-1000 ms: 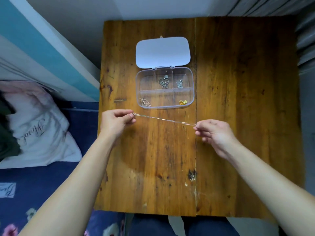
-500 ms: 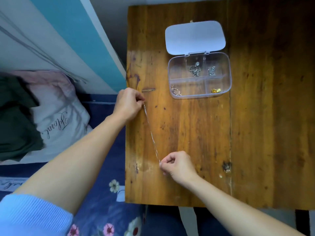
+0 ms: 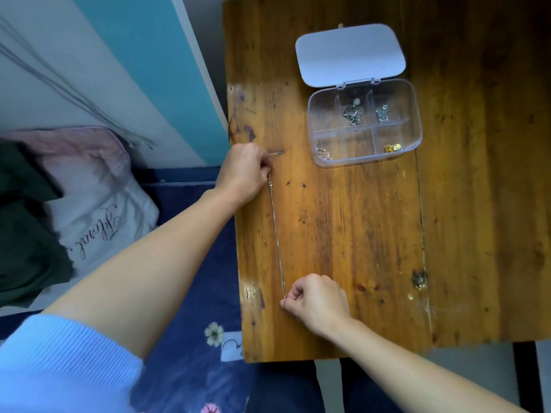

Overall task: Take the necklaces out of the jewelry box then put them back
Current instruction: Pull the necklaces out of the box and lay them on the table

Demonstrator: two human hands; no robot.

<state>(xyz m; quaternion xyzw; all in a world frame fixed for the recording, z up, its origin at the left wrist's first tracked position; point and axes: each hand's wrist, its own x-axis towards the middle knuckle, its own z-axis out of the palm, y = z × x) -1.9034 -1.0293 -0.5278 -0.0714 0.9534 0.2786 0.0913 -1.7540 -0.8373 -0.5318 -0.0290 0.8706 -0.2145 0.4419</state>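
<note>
A thin silver necklace (image 3: 276,236) is stretched straight along the left side of the wooden table (image 3: 343,234). My left hand (image 3: 243,171) pinches its far end near the table's left edge. My right hand (image 3: 317,301) pinches its near end close to the front edge. The clear plastic jewelry box (image 3: 413,114) stands open at the far middle, its white lid (image 3: 350,53) folded back. Inside lie two silver pieces (image 3: 353,114) in the far compartments, a rose-gold chain (image 3: 323,153) at near left and a gold piece (image 3: 392,148) at near right.
A bed with a dark blue flowered sheet (image 3: 190,323) and a pale pillow (image 3: 98,210) lies left of the table. A white and teal wall (image 3: 143,70) rises behind it. The table's right half is bare wood.
The necklace was stretched crosswise in front of the box; now it runs lengthwise along the left edge. My right hand swung toward the front, my left stayed far, and the view shifted left.
</note>
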